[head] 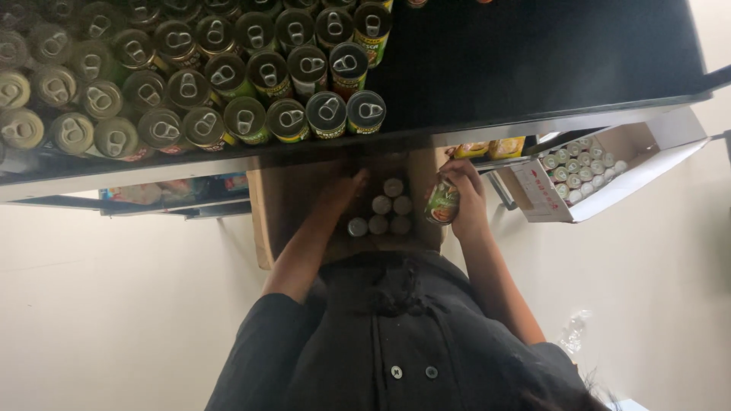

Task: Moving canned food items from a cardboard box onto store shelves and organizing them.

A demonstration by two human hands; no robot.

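Pale floor [114, 320], dim store aisle, view straight down past a dark shelf [533, 61]. Right hand [466, 199] has its fingers [457, 173] wrapped fully around a green-labelled can [442, 202], held upright just above the right edge of a brown cardboard box [274, 221] — looks like a lift-out grip. Left hand [344, 190] reaches into the box beside the remaining cans [384, 213]; whether its fingers are open or closed can't be told. Shelf above carries packed rows of pull-tab cans [190, 84]. White carton [601, 198] of small cans sits well apart, right.
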